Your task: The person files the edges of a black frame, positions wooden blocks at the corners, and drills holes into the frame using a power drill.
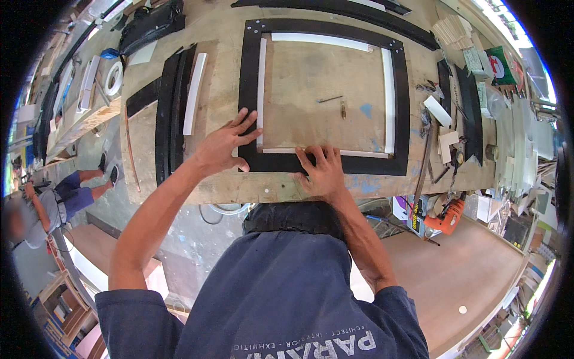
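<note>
- In the head view, we see our left grip point(220, 147) with its fingers spread over the lower-left corner of a black rectangular frame point(402, 110), which lies flat on the counter point(222, 72).
- We have our right grip point(323, 172) to its right, fingers bent over the frame's near bar; we cannot tell whether they pinch it or only press.
- Just at our right grip's fingertips runs a white strip point(366, 154) along the bar's inner edge; similar strips line the other three sides.
- Beyond our right grip, inside the frame, we see a thin dark piece point(330, 99) and a short brownish piece point(343, 109).
- Left of our left grip lie black lengths point(169, 113) and a loose white strip point(195, 94).
- Well right of our right grip, and nearer us, is an orange power tool point(447, 216).
</note>
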`<action>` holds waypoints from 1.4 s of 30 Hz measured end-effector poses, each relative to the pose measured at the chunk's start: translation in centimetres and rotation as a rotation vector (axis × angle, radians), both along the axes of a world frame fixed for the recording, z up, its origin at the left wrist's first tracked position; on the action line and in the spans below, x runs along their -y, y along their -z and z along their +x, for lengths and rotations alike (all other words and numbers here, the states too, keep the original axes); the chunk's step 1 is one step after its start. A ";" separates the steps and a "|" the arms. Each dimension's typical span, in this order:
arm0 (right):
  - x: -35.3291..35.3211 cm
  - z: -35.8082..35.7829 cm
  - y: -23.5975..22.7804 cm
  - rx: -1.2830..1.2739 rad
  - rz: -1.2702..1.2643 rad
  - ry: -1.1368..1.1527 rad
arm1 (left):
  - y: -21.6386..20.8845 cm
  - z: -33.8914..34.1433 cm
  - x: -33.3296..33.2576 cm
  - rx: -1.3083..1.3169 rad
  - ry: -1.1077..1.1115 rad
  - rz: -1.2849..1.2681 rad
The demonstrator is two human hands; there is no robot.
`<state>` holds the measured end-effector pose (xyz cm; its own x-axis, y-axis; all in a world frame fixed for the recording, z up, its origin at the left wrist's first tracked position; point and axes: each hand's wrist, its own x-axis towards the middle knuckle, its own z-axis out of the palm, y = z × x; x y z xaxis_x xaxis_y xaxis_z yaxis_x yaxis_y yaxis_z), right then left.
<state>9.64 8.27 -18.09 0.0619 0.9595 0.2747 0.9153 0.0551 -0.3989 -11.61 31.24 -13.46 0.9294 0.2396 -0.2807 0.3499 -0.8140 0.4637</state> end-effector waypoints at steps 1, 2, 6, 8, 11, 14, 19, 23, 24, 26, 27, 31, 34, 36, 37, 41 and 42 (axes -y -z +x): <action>-0.1 0.0 -0.1 -0.037 -0.007 -0.001 | 0.1 -0.3 0.0 0.006 0.003 -0.004; -0.3 0.1 -0.2 -0.041 -0.005 -0.011 | 0.1 -0.5 -0.1 0.012 0.007 -0.009; -0.3 0.7 -0.3 -0.033 -0.004 -0.031 | 0.1 0.3 0.2 0.034 -0.068 -0.018; -0.4 0.6 -0.2 -0.029 0.000 -0.026 | 0.1 0.3 0.4 0.070 -0.085 0.003; -0.4 0.7 -0.5 -0.035 -0.009 -0.029 | 1.4 -0.1 0.8 0.118 -0.132 0.013; -0.4 0.8 -0.5 -0.038 -0.013 -0.032 | 2.9 -0.4 0.9 0.161 -0.170 0.015; -0.2 0.8 -0.6 -0.036 -0.042 -0.030 | 0.6 -0.4 0.0 0.149 -0.072 -0.111; -0.4 1.0 -0.6 -0.041 -0.016 -0.038 | -0.6 -0.4 0.0 0.070 0.014 -0.056; -0.3 0.9 -0.6 -0.050 -0.027 -0.040 | -0.5 -0.5 0.1 0.055 0.022 -0.059; -0.3 0.8 -0.6 -0.061 -0.039 -0.045 | -0.5 -0.7 -0.1 0.036 0.030 -0.098; -0.3 0.8 -0.5 -0.063 -0.040 -0.047 | -0.5 -0.6 -0.2 0.027 0.034 -0.118; -0.5 1.1 -0.1 -0.082 -0.029 -0.057 | -0.6 -0.3 -0.6 0.006 0.045 -0.128; -0.7 1.1 -0.5 -0.053 -0.019 -0.048 | -1.4 0.0 -0.8 -0.022 0.036 -0.169; -0.7 1.1 -0.4 -0.056 0.002 -0.049 | -2.0 0.1 -0.4 -0.052 0.020 -0.159; -0.7 1.0 -0.4 -0.058 0.011 -0.050 | -1.9 0.0 -0.4 -0.033 0.019 -0.154; -0.9 1.0 -0.8 -0.082 0.001 -0.063 | -1.8 0.1 0.2 0.004 -0.025 -0.140; -0.9 1.0 -0.7 -0.078 -0.012 -0.067 | -1.9 0.1 0.3 0.003 -0.042 -0.136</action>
